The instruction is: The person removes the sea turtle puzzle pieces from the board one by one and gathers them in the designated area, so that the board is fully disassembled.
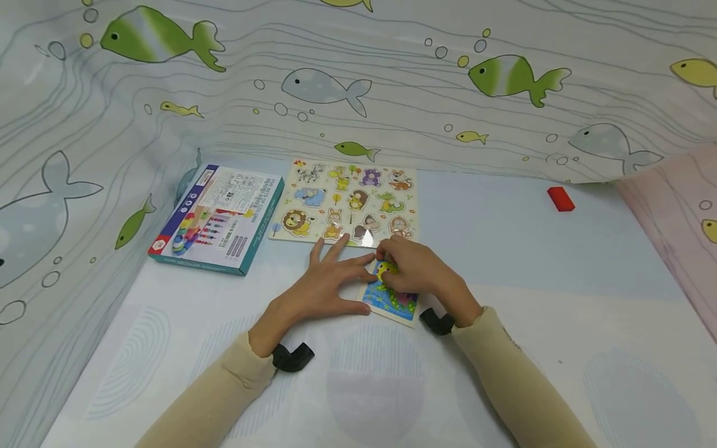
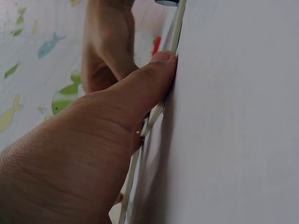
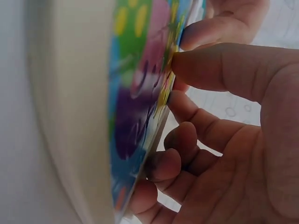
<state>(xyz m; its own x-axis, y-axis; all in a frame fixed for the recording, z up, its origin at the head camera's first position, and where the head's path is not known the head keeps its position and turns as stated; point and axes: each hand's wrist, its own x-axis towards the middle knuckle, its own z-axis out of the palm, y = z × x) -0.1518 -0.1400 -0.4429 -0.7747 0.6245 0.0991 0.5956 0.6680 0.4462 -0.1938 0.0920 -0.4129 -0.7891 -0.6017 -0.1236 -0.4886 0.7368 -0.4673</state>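
A small picture puzzle with a blue underwater scene lies tilted on the table, its pale rim facing the right wrist camera. My left hand is spread along its left side, with thumb and index finger touching the rim and the other fingertips reaching the lower edge of a larger animal puzzle board. Over the top right of the small puzzle, my right hand has its fingers curled. Its thumb and index finger pinch at a yellow puzzle piece, partly hidden by the hand.
To the left of the animal board lies a boxed toy with a teal side. A red block sits at the far right. Fish-printed cloth rises behind the table. A black strap part shows at my left cuff.
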